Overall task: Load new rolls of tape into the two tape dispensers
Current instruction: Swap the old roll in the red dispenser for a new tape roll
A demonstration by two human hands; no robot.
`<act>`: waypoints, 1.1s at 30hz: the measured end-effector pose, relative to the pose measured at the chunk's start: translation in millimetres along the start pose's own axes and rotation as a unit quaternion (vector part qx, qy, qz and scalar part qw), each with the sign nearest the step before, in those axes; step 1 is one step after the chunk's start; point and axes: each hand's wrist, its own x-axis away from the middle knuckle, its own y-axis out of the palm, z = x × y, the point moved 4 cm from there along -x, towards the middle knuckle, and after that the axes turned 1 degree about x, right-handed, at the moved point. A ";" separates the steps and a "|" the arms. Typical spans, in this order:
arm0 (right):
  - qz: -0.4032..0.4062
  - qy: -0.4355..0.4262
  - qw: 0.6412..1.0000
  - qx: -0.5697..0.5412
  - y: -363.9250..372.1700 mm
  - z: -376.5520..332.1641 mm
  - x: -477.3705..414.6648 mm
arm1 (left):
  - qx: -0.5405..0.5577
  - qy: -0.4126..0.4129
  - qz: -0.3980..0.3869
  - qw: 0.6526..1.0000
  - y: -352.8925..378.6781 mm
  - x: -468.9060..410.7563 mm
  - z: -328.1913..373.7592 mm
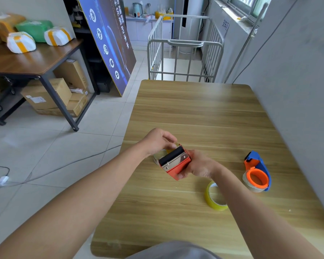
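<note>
Above the wooden table (195, 109) I hold a red tape dispenser (178, 166) with a black roller and a toothed metal blade. My right hand (200, 165) grips its body from the right. My left hand (157, 141) pinches at its far end, where a clear tape roll (158, 155) shows partly behind the dispenser. A yellowish tape roll (214, 196) stands on the table under my right forearm. A blue and orange dispenser (257, 171) with a clear roll on its hub lies at the right.
A grey wall borders the table on the right. Left of it lie tiled floor with a cable (45, 172), a brown desk (32, 62) with wrapped parcels and cardboard boxes below. A white metal cage cart (185, 53) stands beyond the far edge.
</note>
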 end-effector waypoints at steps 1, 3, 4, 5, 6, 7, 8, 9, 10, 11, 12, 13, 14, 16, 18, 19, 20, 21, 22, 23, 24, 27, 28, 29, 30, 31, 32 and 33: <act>0.000 0.001 1.000 0.004 0.1 -0.1 0.3 | -0.004 -0.003 -0.001 1.000 0.1 -0.2 -1.4; -0.001 0.002 1.000 0.008 1.3 -0.4 0.4 | -0.015 0.000 0.005 1.000 -0.5 -0.4 -2.2; -0.001 0.003 1.000 0.007 2.0 -0.3 0.3 | -0.015 0.004 0.009 1.000 -0.7 -0.2 -2.0; 0.001 0.004 1.000 0.006 2.2 0.0 0.4 | -0.011 0.007 0.013 1.000 -0.3 -0.3 -1.9; 0.002 0.005 1.000 0.004 2.5 0.3 0.5 | -0.010 0.010 0.016 1.000 0.3 -0.1 -1.7; 0.002 0.007 1.000 0.003 3.0 0.8 0.8 | -0.013 0.012 0.018 1.000 0.9 -0.2 -1.5; 0.000 0.008 1.000 0.003 3.2 1.3 1.4 | -0.017 0.013 0.019 1.000 1.1 -0.3 -1.4; -0.001 0.008 1.000 0.002 3.3 1.5 1.9 | -0.019 0.015 0.018 1.000 1.1 -0.5 -1.3; -0.002 0.007 1.000 0.002 3.0 1.5 2.4 | -0.018 0.016 0.017 1.000 0.9 -0.5 -1.0; -0.004 0.007 1.000 0.001 2.6 1.4 3.0 | -0.016 0.017 0.016 1.000 0.2 -0.2 -0.9; -0.007 0.006 1.000 0.001 2.2 1.0 3.4 | -0.015 0.017 0.017 1.000 -0.8 0.0 -0.7; -0.010 0.006 1.000 0.004 2.1 0.0 3.9 | -0.015 0.017 0.018 1.000 -1.9 -0.2 -0.8; -0.012 0.005 1.000 0.007 2.0 -1.0 4.4 | -0.016 0.016 0.019 1.000 -2.6 -0.4 -1.0; -0.015 0.006 1.000 0.013 2.4 -2.0 4.8 | -0.029 0.016 0.014 0.999 -2.0 -1.2 -1.2; -0.018 0.006 1.000 0.019 3.1 -2.1 5.1 | -0.064 0.023 0.001 0.998 0.3 -2.3 -1.2; -0.019 0.006 1.000 0.020 3.5 -1.9 5.4 | -0.083 0.027 -0.006 0.996 1.8 -2.3 -1.1; -0.021 0.007 1.000 0.020 3.9 -1.7 5.6 | -0.099 0.032 -0.012 0.994 2.8 -2.0 -1.1; -0.022 0.006 1.000 0.020 4.0 -1.7 5.8 | -0.113 0.037 -0.017 0.993 3.7 -1.7 -1.4; -0.024 0.005 0.999 0.020 3.6 -1.7 6.1 | -0.125 0.040 -0.020 0.991 4.2 -1.4 -1.8; -0.027 0.005 0.999 0.018 3.1 -1.4 6.3 | -0.130 0.040 -0.020 0.990 4.4 -1.3 -2.4; -0.029 0.006 0.999 0.014 2.5 -0.9 6.9 | -0.124 0.036 -0.019 0.991 4.0 -0.9 -3.4; -0.032 0.008 0.999 0.000 0.4 0.4 8.7 | -0.037 0.018 -0.017 0.999 3.4 -0.1 -5.6; -0.034 0.007 0.999 -0.004 0.0 0.2 9.4 | -0.013 0.015 -0.020 1.000 3.8 0.3 -6.0; -0.036 0.005 0.999 -0.007 -0.4 -0.3 9.7 | -0.002 0.014 -0.024 1.000 4.5 0.7 -5.8; -0.036 0.004 0.999 -0.005 -1.0 -0.3 9.5 | 0.000 0.010 -0.029 1.000 5.6 0.6 -6.2; -0.035 0.003 0.999 0.001 -1.6 0.1 8.6 | 0.002 0.008 -0.031 0.999 7.5 0.4 -7.3; -0.032 0.002 0.999 0.006 -2.7 0.5 7.8 | 0.007 0.008 -0.026 1.000 8.8 0.3 -7.8; -0.029 0.002 1.000 0.009 -3.5 1.3 7.0 | 0.013 0.012 -0.017 1.000 9.6 0.2 -8.4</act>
